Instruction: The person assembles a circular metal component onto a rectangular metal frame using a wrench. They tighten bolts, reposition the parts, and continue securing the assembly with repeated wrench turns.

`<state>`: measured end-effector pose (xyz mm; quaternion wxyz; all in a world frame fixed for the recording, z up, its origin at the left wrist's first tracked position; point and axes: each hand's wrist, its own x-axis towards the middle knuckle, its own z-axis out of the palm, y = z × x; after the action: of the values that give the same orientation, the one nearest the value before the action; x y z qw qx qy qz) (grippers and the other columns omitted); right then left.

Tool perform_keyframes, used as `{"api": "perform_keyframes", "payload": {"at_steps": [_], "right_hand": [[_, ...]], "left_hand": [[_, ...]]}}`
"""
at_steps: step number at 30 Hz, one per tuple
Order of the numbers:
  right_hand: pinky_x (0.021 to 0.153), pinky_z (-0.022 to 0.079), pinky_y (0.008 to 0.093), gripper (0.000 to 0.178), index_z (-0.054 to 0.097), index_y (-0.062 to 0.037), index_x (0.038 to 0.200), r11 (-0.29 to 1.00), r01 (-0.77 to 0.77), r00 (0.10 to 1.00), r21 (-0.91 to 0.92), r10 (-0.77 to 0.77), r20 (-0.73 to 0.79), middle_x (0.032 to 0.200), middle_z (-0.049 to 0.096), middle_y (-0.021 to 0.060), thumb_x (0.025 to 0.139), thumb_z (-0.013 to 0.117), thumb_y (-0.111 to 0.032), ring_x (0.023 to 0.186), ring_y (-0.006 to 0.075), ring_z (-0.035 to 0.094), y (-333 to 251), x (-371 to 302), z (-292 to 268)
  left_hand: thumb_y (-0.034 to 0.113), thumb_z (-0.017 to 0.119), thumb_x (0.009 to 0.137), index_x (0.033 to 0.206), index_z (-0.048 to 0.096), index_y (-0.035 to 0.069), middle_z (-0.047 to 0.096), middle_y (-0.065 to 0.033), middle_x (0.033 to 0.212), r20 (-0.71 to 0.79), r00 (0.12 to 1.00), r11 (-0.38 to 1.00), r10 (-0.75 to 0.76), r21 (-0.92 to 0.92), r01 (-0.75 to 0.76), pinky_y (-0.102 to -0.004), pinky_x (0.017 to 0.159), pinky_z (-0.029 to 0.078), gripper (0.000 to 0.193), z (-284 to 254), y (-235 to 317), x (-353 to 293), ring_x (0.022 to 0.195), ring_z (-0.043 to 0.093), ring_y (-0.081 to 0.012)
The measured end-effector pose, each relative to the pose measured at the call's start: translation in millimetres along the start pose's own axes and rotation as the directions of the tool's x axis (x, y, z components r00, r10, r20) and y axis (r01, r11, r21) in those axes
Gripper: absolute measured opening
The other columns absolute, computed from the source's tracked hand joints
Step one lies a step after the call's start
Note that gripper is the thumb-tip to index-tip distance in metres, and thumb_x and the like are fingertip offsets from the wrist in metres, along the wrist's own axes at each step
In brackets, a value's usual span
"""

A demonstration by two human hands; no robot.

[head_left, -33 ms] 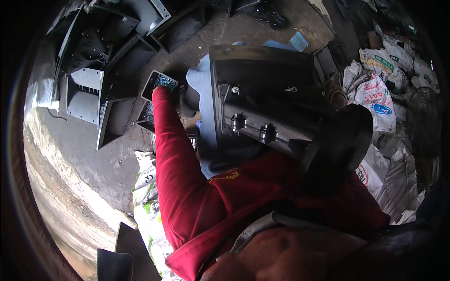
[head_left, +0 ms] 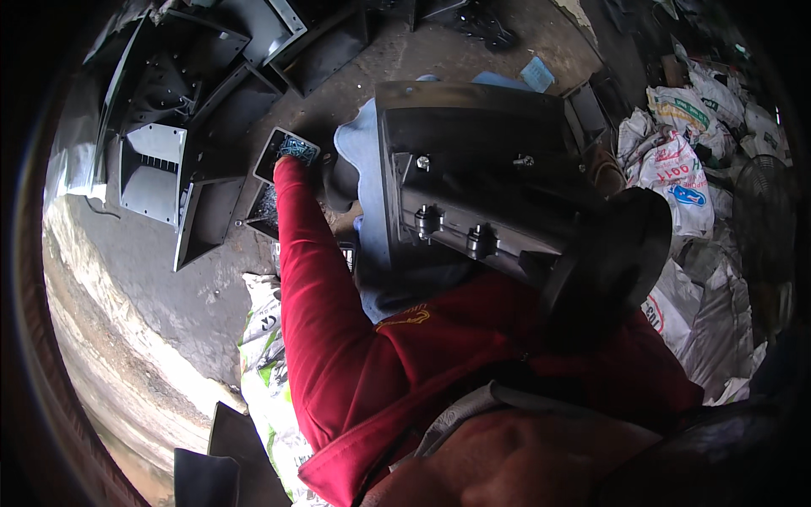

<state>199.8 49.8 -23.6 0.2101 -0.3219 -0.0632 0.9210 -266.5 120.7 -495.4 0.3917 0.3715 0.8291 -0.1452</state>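
Note:
My left arm in a red sleeve reaches down to a rectangular box of small bluish metal bolts. At its rim, my left hand is barely visible, with the fingers hidden, so whether they hold anything does not show. Across my lap lies a dark metal piece with a flat panel and bolts fitted along a bracket. A round black wheel-like part sits at its right end. My right hand is out of sight, with the metal piece and the wheel-like part covering that side.
Beside the first box stands a second box of small metal pieces. Several dark metal housings lie on the floor at left and far left. White printed sacks are heaped on the right, and another sack lies by my left elbow.

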Motion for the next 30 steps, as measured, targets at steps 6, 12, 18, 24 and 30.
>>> {"api": "perform_keyframes", "payload": {"at_steps": [6,12,18,24,30], "right_hand": [[0.052,0.039,0.0186,0.036,0.054,0.0017,0.119,0.999,0.017,0.999,0.029,-0.015,-0.043,0.078,0.055,0.0001,0.090,0.060,-0.018,0.062,0.0042,0.048,15,-14,3],[0.054,0.040,0.0189,0.034,0.056,0.0013,0.117,1.000,-0.006,0.999,0.029,0.008,-0.053,0.081,0.057,0.0009,0.088,0.062,-0.016,0.063,0.0043,0.050,10,-16,1],[0.056,0.041,0.0192,0.033,0.057,0.0009,0.116,1.000,-0.001,0.999,0.018,0.002,-0.046,0.083,0.059,0.0017,0.087,0.064,-0.013,0.065,0.0043,0.052,8,-11,0],[0.058,0.043,0.0195,0.032,0.059,0.0004,0.115,0.998,0.059,0.998,-0.029,-0.060,-0.032,0.085,0.061,0.0025,0.085,0.066,-0.011,0.067,0.0044,0.053,1,-4,4],[0.060,0.044,0.0198,0.032,0.060,0.0000,0.113,0.975,0.130,0.989,-0.182,-0.115,0.087,0.088,0.063,0.0033,0.084,0.068,-0.008,0.068,0.0045,0.055,0,4,15]], "left_hand": [[0.029,0.042,0.092,0.113,0.066,0.009,0.063,-0.0144,0.119,-0.091,0.994,0.985,-0.056,-0.165,0.041,-0.0411,0.093,0.048,0.037,-21,35,-27,0.113,0.059,-0.0293],[0.019,0.054,0.087,0.115,0.065,0.011,0.061,-0.0130,0.123,0.013,0.981,0.955,-0.192,-0.227,0.190,-0.0420,0.095,0.048,0.031,-21,28,-11,0.116,0.057,-0.0293],[0.016,0.051,0.088,0.115,0.065,0.011,0.060,-0.0131,0.123,0.108,0.948,0.929,-0.300,-0.192,0.317,-0.0418,0.095,0.048,0.030,-26,35,-14,0.114,0.058,-0.0297],[0.013,0.051,0.088,0.109,0.067,0.008,0.064,-0.0150,0.115,-0.105,0.991,0.978,-0.080,-0.199,0.058,-0.0424,0.090,0.051,0.026,-61,47,-80,0.109,0.061,-0.0311],[0.034,0.065,0.082,0.103,0.070,0.008,0.069,-0.0142,0.103,-0.335,0.941,0.953,-0.046,-0.296,-0.059,-0.0388,0.085,0.051,0.034,-90,22,-128,0.098,0.065,-0.0313]]}}
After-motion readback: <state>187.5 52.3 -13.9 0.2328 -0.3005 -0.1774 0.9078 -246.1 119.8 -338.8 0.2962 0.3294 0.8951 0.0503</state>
